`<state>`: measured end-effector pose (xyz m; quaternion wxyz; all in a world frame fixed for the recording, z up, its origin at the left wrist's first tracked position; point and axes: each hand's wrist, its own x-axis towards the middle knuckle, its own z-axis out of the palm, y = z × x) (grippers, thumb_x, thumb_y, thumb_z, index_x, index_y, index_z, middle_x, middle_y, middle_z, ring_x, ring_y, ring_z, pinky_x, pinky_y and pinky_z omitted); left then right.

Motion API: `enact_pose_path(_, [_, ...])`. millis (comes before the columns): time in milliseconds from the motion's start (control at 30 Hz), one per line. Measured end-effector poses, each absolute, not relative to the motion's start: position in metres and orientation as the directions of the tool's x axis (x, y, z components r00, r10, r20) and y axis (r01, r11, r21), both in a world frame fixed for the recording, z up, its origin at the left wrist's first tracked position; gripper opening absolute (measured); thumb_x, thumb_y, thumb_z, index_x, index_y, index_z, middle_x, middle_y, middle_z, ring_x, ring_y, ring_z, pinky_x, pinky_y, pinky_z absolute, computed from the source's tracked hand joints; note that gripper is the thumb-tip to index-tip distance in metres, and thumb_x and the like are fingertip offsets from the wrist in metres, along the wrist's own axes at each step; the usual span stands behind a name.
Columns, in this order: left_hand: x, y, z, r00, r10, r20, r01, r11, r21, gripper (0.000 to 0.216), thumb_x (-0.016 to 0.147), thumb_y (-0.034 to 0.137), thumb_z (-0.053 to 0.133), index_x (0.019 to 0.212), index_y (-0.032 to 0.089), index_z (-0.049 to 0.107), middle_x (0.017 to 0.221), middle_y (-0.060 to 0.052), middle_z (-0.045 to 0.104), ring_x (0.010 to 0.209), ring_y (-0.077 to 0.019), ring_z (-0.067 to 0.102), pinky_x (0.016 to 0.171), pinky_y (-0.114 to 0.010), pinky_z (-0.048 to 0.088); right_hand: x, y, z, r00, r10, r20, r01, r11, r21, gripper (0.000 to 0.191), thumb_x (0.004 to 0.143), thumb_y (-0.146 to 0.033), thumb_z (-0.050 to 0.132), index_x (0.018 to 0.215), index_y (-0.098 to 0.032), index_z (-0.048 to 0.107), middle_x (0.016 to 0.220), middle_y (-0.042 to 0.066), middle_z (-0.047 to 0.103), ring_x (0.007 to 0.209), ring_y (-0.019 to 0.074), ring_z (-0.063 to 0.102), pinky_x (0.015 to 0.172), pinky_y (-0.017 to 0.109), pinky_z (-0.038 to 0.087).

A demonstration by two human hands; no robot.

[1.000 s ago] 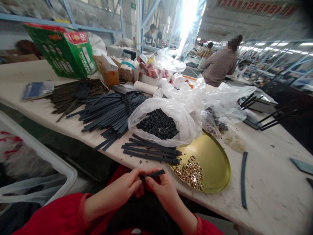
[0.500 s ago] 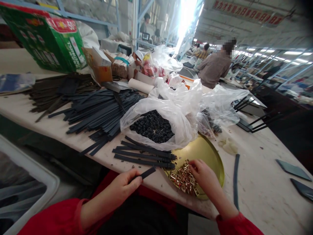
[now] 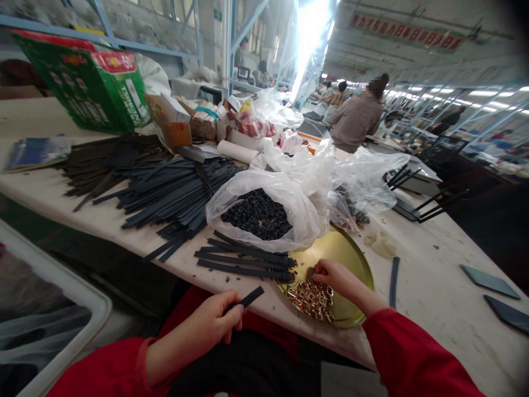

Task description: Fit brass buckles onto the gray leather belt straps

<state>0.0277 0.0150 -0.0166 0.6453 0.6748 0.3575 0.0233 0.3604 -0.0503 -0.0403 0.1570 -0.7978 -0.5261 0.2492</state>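
My left hand [image 3: 215,322] is closed round a short dark strap [image 3: 248,299], held just off the table's near edge. My right hand [image 3: 330,275] reaches into the round gold tray [image 3: 351,259], its fingers pinched over a heap of small gold metal buckles [image 3: 312,298]; whether it has one is hidden. A few finished dark straps [image 3: 243,259] lie side by side left of the tray. Behind them an open plastic bag [image 3: 297,204] holds many small black loops [image 3: 258,215].
A big pile of dark straps [image 3: 165,187] covers the table's left part, with a green carton [image 3: 86,82] and small boxes [image 3: 177,118] behind. One strap [image 3: 394,274] and flat dark pieces [image 3: 490,281] lie at the right. A person sits farther along [image 3: 355,118]. A white bin [image 3: 53,325] stands lower left.
A second ago both hands held the short strap together. My right hand let go and moved to the gold tray, then shifted up over the buckles. The left hand keeps the strap.
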Motion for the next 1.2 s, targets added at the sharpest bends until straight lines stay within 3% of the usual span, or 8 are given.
enact_pose_path(200, [0.024,0.008,-0.005,0.745,0.559,-0.365,0.434,0.009,0.901,0.023,0.081,0.035,0.039,0.072,0.016,0.048,0.064,0.003,0.053,0.047,-0.0084,0.042,0.046,-0.020,0.032,0.342,-0.063,-0.020,0.364,0.906,-0.214,0.575,-0.400,-0.714,0.026,0.070,-0.044,0.058,0.064,-0.019,0.054,0.053,-0.004,0.049,0.049,0.0114,0.040,0.049,0.025,0.029])
enact_pose_path(300, [0.032,0.007,0.001,0.753,0.604,-0.262,0.355,-0.038,0.934,0.024,0.083,0.035,0.040,0.072,0.016,0.050,0.061,0.003,0.051,0.052,-0.0095,0.043,0.050,-0.020,0.033,0.292,-0.068,-0.010,0.282,0.916,-0.286,0.237,-0.356,-0.904,0.033,0.074,-0.051,0.054,0.068,-0.020,0.050,0.049,-0.007,0.042,0.044,0.0084,0.033,0.044,0.021,0.025])
enact_pose_path(400, [0.040,0.006,0.007,0.755,0.640,-0.145,0.241,-0.064,0.968,0.024,0.085,0.037,0.042,0.081,0.015,0.052,0.066,0.002,0.053,0.059,-0.0104,0.045,0.055,-0.020,0.035,0.232,-0.068,-0.002,0.117,0.944,-0.309,-0.096,-0.299,-0.949,0.030,0.073,-0.046,0.062,0.066,-0.019,0.051,0.049,-0.007,0.046,0.044,0.0072,0.035,0.045,0.020,0.027])
enact_pose_path(600, [0.032,0.005,0.007,0.720,0.691,-0.060,0.286,-0.218,0.933,0.020,0.086,0.032,0.044,0.088,0.016,0.056,0.083,-0.002,0.060,0.076,-0.0148,0.052,0.068,-0.023,0.039,0.167,-0.062,-0.009,0.158,0.977,-0.142,0.051,-0.152,-0.987,0.012,0.071,-0.031,0.065,0.072,-0.019,0.063,0.067,-0.002,0.062,0.063,0.0124,0.052,0.061,0.023,0.041])
enact_pose_path(700, [0.025,0.007,0.006,0.738,0.669,-0.086,0.400,-0.331,0.854,0.018,0.086,0.027,0.042,0.088,0.017,0.057,0.085,-0.003,0.061,0.077,-0.0161,0.053,0.068,-0.024,0.038,0.160,-0.063,-0.020,0.128,0.956,-0.263,-0.173,-0.239,-0.955,0.013,0.068,-0.027,0.068,0.078,-0.020,0.065,0.072,-0.001,0.065,0.069,0.0143,0.057,0.066,0.026,0.045])
enact_pose_path(867, [0.010,0.014,0.002,0.705,0.691,-0.163,0.534,-0.365,0.763,0.027,0.089,0.030,0.035,0.081,0.017,0.056,0.077,-0.003,0.060,0.070,-0.0157,0.052,0.063,-0.023,0.036,0.159,-0.063,-0.029,0.099,0.846,-0.523,-0.631,-0.353,-0.690,0.028,0.062,-0.023,0.075,0.087,-0.018,0.064,0.082,0.002,0.068,0.071,0.0121,0.063,0.067,0.023,0.051])
enact_pose_path(1000, [0.000,0.014,-0.004,0.707,0.663,-0.247,0.551,-0.296,0.780,0.027,0.088,0.029,0.035,0.088,0.017,0.059,0.078,-0.002,0.062,0.069,-0.0156,0.053,0.063,-0.023,0.037,0.159,-0.055,-0.031,0.252,0.792,-0.556,-0.745,-0.208,-0.634,0.032,0.054,-0.021,0.080,0.082,-0.018,0.066,0.077,0.001,0.069,0.062,0.0071,0.062,0.059,0.015,0.052])
enact_pose_path(1200, [0.011,0.010,-0.011,0.748,0.637,-0.185,0.465,-0.305,0.831,0.025,0.089,0.026,0.035,0.086,0.017,0.059,0.083,-0.002,0.062,0.075,-0.0156,0.055,0.066,-0.023,0.038,0.141,-0.051,-0.033,0.154,0.784,-0.601,-0.827,-0.231,-0.513,0.037,0.050,-0.022,0.083,0.082,-0.015,0.067,0.077,0.001,0.069,0.058,0.0058,0.061,0.055,0.012,0.052])
